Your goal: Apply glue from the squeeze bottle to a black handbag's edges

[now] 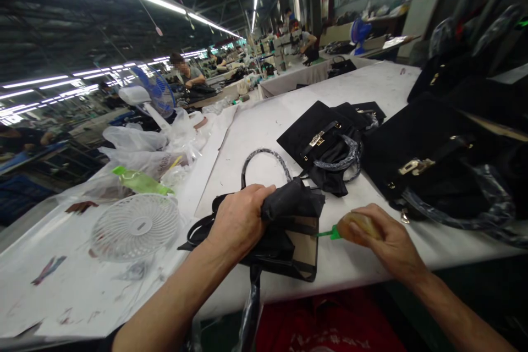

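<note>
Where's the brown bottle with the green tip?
In the head view, the brown bottle is right of centre, below the middle, in the person's right grip; its green tip points left toward the black bag.

By the left edge of the bench (78,283) lie a white fan (141,225), a green bottle (143,182) and plastic bags (134,138).

Black bag (274,248) beside tilted amber bottle (364,223)
</note>
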Demonstrator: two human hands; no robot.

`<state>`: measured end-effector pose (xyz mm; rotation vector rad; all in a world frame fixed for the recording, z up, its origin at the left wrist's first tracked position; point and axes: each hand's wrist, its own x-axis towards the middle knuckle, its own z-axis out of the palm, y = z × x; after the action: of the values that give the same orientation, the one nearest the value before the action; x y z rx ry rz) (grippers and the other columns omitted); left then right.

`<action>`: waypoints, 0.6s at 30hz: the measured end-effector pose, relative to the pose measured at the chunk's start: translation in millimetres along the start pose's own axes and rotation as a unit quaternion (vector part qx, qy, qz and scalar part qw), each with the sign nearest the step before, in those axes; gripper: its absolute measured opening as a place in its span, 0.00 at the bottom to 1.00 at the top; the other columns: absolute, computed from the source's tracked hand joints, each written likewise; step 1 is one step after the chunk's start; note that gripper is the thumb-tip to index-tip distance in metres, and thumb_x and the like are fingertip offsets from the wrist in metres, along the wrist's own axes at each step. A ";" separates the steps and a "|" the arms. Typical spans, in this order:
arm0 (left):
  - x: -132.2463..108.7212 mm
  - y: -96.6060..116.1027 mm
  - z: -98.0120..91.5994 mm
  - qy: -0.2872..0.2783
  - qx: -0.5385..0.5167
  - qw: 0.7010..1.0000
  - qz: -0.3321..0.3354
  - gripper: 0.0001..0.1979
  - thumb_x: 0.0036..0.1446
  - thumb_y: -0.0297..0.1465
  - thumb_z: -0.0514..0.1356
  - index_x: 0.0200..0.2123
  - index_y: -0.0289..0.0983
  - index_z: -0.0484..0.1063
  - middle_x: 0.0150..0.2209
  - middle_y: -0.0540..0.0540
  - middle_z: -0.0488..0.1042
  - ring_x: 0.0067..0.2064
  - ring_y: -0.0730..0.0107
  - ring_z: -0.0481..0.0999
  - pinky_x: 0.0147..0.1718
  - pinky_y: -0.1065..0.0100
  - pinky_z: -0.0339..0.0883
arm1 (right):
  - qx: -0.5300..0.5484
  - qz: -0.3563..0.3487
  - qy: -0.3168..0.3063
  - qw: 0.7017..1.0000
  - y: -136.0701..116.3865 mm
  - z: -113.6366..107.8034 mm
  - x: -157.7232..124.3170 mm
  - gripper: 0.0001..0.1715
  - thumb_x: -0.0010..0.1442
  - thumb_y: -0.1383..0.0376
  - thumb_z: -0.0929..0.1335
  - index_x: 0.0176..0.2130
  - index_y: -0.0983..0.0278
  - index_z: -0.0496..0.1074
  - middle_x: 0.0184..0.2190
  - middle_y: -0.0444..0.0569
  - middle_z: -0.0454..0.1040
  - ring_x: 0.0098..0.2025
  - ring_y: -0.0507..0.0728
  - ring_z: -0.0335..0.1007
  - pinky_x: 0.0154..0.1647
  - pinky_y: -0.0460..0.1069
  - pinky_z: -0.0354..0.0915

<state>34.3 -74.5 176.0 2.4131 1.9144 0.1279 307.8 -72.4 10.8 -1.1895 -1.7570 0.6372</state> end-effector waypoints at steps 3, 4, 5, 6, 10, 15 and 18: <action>0.7 0.4 0.9 0.002 0.001 1.000 -0.002 0.20 0.56 0.25 0.53 0.49 0.46 0.74 0.44 0.48 0.78 0.46 0.62 0.78 0.43 0.66 0.70 | -0.006 0.027 0.031 0.999 1.7 -1.8 4.8 0.14 0.63 0.53 0.68 0.42 0.59 0.73 0.37 0.46 0.72 0.39 0.56 0.71 0.41 0.50 0.67; 0.6 0.4 1.2 0.002 0.000 1.000 -0.003 0.21 0.56 0.25 0.53 0.50 0.46 0.74 0.45 0.48 0.78 0.46 0.62 0.78 0.44 0.66 0.70 | 0.001 0.046 0.024 0.999 2.9 -2.2 5.9 0.15 0.62 0.52 0.68 0.41 0.59 0.73 0.37 0.46 0.73 0.39 0.57 0.71 0.41 0.50 0.67; 0.5 0.3 1.6 0.002 -0.001 1.000 -0.005 0.22 0.55 0.25 0.54 0.52 0.46 0.74 0.46 0.48 0.78 0.46 0.61 0.78 0.44 0.65 0.70 | 0.015 0.073 0.007 0.997 4.1 -2.6 6.8 0.16 0.62 0.51 0.67 0.41 0.60 0.73 0.36 0.46 0.74 0.38 0.57 0.72 0.39 0.50 0.67; 0.3 0.2 1.9 0.003 -0.003 1.000 -0.006 0.23 0.55 0.25 0.54 0.52 0.46 0.73 0.46 0.48 0.78 0.46 0.61 0.78 0.44 0.65 0.70 | 0.035 0.105 -0.015 0.994 5.1 -2.9 7.5 0.17 0.62 0.50 0.67 0.41 0.60 0.72 0.35 0.46 0.75 0.36 0.57 0.72 0.36 0.50 0.68; -0.1 0.1 2.4 0.011 -0.016 1.000 -0.005 0.20 0.55 0.26 0.55 0.49 0.46 0.75 0.45 0.50 0.78 0.45 0.61 0.79 0.45 0.64 0.71 | 0.061 0.155 -0.026 0.986 5.6 -3.4 9.1 0.21 0.60 0.47 0.68 0.41 0.61 0.72 0.34 0.46 0.76 0.35 0.58 0.73 0.34 0.50 0.69; -0.5 0.5 2.6 0.011 -0.020 1.000 -0.001 0.18 0.54 0.26 0.55 0.46 0.45 0.76 0.45 0.50 0.79 0.44 0.61 0.79 0.43 0.65 0.71 | 0.040 0.144 -0.030 0.988 0.5 -4.3 9.5 0.20 0.60 0.47 0.68 0.39 0.60 0.73 0.34 0.46 0.75 0.35 0.57 0.72 0.35 0.50 0.69; -1.9 -0.9 3.9 0.009 -0.020 1.000 -0.002 0.21 0.54 0.25 0.55 0.49 0.46 0.75 0.48 0.50 0.78 0.46 0.62 0.79 0.45 0.64 0.72 | 0.070 0.168 -0.050 0.982 -1.8 -7.0 8.3 0.21 0.59 0.47 0.68 0.40 0.60 0.72 0.32 0.46 0.75 0.32 0.57 0.72 0.28 0.48 0.67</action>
<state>33.4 -76.1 172.0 2.3909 1.9048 0.1862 312.0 -66.0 18.7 -1.3874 -1.5748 1.0169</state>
